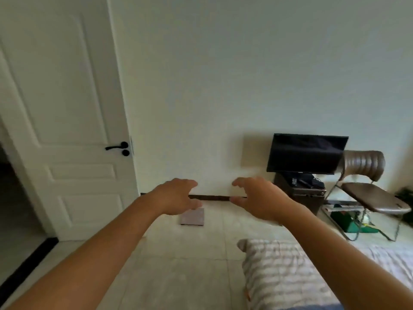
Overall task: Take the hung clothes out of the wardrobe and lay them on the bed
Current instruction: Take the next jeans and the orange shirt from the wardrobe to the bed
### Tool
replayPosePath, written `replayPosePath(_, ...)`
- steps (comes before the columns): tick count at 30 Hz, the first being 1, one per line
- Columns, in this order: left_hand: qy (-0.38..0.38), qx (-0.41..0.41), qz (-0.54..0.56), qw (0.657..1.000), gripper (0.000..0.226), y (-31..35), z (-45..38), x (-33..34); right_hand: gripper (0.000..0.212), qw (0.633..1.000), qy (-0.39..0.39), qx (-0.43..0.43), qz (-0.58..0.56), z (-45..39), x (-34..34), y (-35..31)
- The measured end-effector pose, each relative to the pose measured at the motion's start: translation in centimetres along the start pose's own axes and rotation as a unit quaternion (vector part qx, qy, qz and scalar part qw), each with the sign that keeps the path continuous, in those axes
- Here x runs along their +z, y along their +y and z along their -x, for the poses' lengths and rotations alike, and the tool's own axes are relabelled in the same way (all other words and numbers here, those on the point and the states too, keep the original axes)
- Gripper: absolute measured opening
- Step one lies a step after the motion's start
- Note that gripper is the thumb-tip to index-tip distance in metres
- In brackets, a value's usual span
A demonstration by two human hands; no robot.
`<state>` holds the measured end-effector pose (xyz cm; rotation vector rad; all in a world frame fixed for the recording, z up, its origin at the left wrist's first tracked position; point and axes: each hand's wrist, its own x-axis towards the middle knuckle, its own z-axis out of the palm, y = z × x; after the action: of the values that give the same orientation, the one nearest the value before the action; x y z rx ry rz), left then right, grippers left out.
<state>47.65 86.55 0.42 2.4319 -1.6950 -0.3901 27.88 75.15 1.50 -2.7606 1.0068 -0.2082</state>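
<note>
Bedroom, head view. Both bare arms reach forward at mid-frame: left hand point(176, 195) and right hand point(259, 198) palm-down, each grip loosely spread and holding nothing. The bed point(290, 271), with striped bedding, lies near right under the right forearm. Far left, a white door point(64, 121); far right, a dark screen point(306, 153) and brown chair point(368, 193). A small mat point(193, 217) lies on the floor below the left hand.

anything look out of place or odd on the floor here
A flat pinkish-grey square lies alone on the floor tiles near the wall, partly hidden by the left hand; what it is cannot be told. Both hands, including the right hand, hold nothing.
</note>
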Motion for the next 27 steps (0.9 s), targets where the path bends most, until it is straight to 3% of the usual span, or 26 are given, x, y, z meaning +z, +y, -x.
replayPosePath(6, 0.090, -0.112, 0.031, 0.989, 0.072, -13.2, 12.2, -5.7, 0.053, 0.990, -0.004, -0.139, 0.013, -3.4, 1.8, -17.5)
replayPosePath(14, 0.152, -0.244, 0.043, 0.957, 0.058, -31.4, 33.7, -10.4, 0.057, 0.953, -0.027, -0.302, -0.015, -2.2, 7.0, -46.0)
replayPosePath(23, 0.211, -0.419, -0.005, 0.883, 0.071, -46.4, 56.6, -13.0, 0.057, 0.891, -0.068, -0.449, -0.035, 2.2, 11.6, -72.5)
replayPosePath(27, 0.222, -0.477, 0.015, 0.850, 0.065, -50.5, 65.1, -13.3, 0.052, 0.854, -0.078, -0.513, -0.044, 4.2, 13.4, -82.3)
